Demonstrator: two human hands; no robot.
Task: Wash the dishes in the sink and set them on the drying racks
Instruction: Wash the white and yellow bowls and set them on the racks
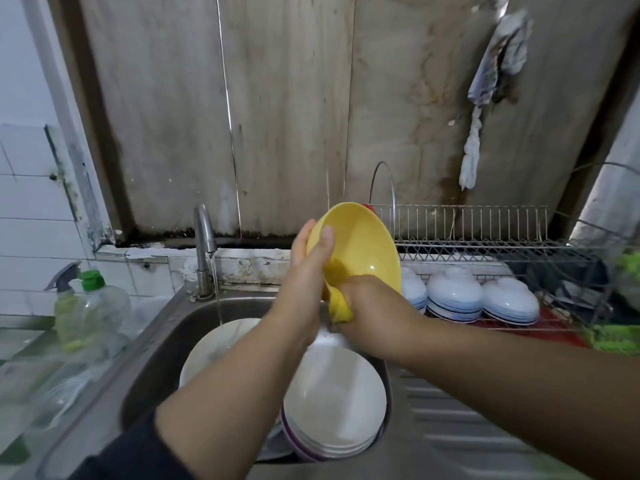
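A yellow bowl [360, 244] is held tilted above the steel sink [156, 344], its inside facing me. My left hand [308, 268] grips its left rim, thumb inside the bowl. My right hand [367, 299] grips a yellow sponge cloth [337, 306] against the bowl's lower inside. In the sink lie a stack of white plates [332, 400] and another white plate [211, 344] under the running water. The wire drying rack [485, 244] stands at the right, with white-and-blue bowls [453, 296] upside down on its lower level.
The tap [204, 244] runs a thin stream into the sink. A dish soap bottle [100, 303] and a spray bottle [64, 299] stand on the left counter. A rag [485, 98] hangs on the wall. The ribbed drainboard [467, 420] lies right of the sink.
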